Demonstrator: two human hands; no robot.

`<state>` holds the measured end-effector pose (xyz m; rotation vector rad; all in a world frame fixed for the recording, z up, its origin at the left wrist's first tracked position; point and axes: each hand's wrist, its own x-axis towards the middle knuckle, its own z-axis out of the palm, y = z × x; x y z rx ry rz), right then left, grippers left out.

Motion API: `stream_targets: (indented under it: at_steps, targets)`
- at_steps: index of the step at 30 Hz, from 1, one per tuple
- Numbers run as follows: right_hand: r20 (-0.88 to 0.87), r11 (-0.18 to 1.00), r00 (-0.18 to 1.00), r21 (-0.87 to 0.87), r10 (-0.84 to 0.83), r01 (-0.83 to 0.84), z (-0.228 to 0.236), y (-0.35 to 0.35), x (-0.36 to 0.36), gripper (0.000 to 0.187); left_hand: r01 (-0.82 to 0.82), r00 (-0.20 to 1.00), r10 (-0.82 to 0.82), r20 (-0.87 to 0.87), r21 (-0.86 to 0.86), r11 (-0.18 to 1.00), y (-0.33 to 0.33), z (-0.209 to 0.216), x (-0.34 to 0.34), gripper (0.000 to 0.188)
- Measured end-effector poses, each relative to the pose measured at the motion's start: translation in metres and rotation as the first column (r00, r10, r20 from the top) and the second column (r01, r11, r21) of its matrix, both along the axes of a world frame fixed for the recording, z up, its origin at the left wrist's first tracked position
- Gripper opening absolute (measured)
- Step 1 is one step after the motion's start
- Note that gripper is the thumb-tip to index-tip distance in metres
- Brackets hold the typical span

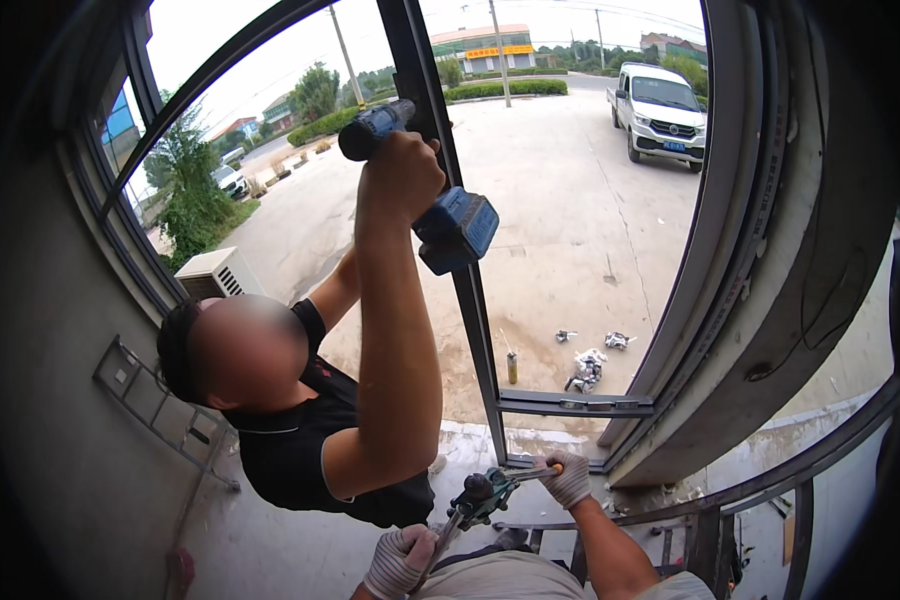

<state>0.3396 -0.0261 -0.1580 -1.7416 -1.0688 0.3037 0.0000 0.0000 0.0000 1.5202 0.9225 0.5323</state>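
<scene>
Low in the picture, my left hand [400, 562], in a pale striped glove, is closed around one long metal handle of a two-handled tool [482, 497]. Its green head has a dark round knob and sits in front of my body. My right hand [568, 478], gloved the same way, grips the tool's other handle, near its orange end. What the tool's jaws hold, if anything, cannot be made out. To my left, a co-worker [300, 420] in a black shirt raises a blue cordless drill [380, 128] against the dark upright window post [460, 270].
A dark metal frame with a low crossbar [575, 404] stands ahead. Beyond it, a spray can [512, 366] and crumpled bags [587, 370] lie on concrete. A ladder [160, 410] leans left; dark metal rungs and rails [705, 550] are at lower right. A white truck [660, 112] is parked outside.
</scene>
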Motion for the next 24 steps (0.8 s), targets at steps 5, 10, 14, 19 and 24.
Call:
stream_targets:
  at_steps: [5, 10, 14, 19, 24]
  targets:
    - [-0.053, 1.0, 0.999, -0.005, -0.012, 0.012, -0.008, 0.004, 0.002, 0.035, 0.004, 1.0, -0.003, -0.011, 0.071, 0.997, 0.001, 0.002, 0.001, 0.036]
    - [0.049, 1.0, 0.999, 0.013, -0.008, 0.007, 0.008, 0.0, 0.002, 0.031, -0.003, 1.0, 0.005, 0.024, -0.082, 0.997, -0.005, 0.009, 0.006, 0.039]
    - [0.023, 1.0, 1.0, 0.026, -0.005, 0.004, 0.016, 0.001, -0.002, 0.028, -0.001, 1.0, 0.002, 0.023, -0.047, 0.999, -0.003, 0.006, 0.004, 0.039]
    - [-0.005, 1.0, 1.0, -0.002, 0.001, -0.001, 0.021, 0.001, -0.004, 0.036, -0.001, 1.0, 0.002, 0.02, -0.044, 0.999, -0.002, 0.006, 0.002, 0.038]
    - [0.037, 1.0, 0.999, -0.008, 0.002, -0.002, 0.024, 0.0, -0.004, 0.036, 0.0, 1.0, 0.0, 0.017, -0.05, 0.999, -0.002, 0.006, 0.001, 0.038]
